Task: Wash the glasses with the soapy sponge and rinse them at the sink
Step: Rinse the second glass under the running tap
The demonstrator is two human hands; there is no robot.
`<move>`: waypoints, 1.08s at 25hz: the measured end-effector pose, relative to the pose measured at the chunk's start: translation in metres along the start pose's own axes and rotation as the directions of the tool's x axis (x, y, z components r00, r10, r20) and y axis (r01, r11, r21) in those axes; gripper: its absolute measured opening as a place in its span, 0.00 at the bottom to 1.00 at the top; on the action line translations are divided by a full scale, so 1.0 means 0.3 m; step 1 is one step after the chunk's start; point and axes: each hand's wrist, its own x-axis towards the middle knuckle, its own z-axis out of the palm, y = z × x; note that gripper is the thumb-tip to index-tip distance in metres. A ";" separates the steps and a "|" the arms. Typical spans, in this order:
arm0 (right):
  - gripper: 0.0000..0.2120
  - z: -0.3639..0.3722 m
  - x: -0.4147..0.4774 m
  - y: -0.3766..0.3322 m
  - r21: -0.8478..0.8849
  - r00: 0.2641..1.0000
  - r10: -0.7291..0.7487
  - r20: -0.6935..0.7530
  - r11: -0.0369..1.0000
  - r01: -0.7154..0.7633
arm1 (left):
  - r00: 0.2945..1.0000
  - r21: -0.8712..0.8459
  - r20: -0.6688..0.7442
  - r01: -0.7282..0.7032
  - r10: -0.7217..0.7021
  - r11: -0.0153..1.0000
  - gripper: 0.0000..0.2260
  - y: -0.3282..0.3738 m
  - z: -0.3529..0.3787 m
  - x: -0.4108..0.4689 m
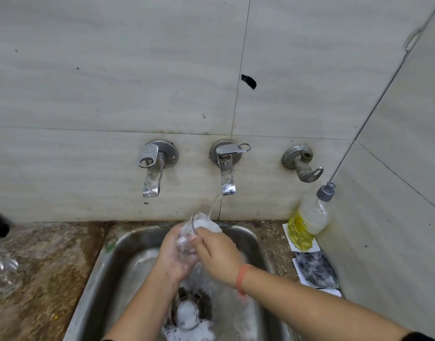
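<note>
My left hand [175, 255] is wrapping its grip round the foamy glass [186, 238], tilting its mouth under the tap [227, 179] over the sink [100, 267] so water is flushing the suds; my right hand [220, 253] is pinching the rim, steadying it.

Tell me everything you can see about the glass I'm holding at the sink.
The glass is clear and cylindrical, coated in suds, with white foam filling its mouth. It is tilted, with the rim up toward the wall and the base toward the person, above the steel sink. The left hand grips its lower body from the left, and the right hand pinches its rim end. A thin stream of water from the middle tap lands at its rim.
</note>
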 end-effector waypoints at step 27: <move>0.04 -0.007 0.015 0.085 -0.400 0.884 -0.466 -0.033 0.817 0.415 | 0.983 0.013 0.162 0.085 -0.086 0.996 0.11 0.043 0.032 -0.034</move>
